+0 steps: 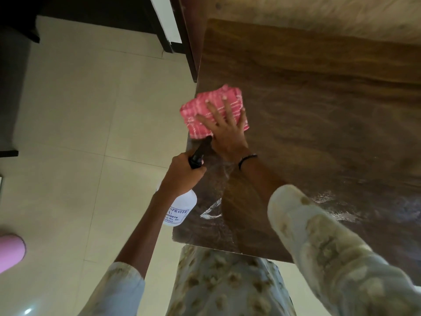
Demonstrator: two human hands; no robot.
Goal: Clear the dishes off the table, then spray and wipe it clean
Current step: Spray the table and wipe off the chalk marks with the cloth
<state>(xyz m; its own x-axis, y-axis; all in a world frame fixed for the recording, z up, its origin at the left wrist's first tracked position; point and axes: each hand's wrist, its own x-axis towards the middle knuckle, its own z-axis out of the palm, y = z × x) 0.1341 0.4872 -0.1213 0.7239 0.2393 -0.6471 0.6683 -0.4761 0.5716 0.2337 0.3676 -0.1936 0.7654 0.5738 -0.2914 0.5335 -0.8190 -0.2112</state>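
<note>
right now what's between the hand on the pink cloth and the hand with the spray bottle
In the head view, only the spray bottle's black nozzle lies between the right hand on the pink cloth and the left hand.

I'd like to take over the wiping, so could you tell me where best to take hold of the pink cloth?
Take the pink cloth at its far left corner, coming from the table's left edge. It lies folded flat, and the right hand presses its near half.
</note>
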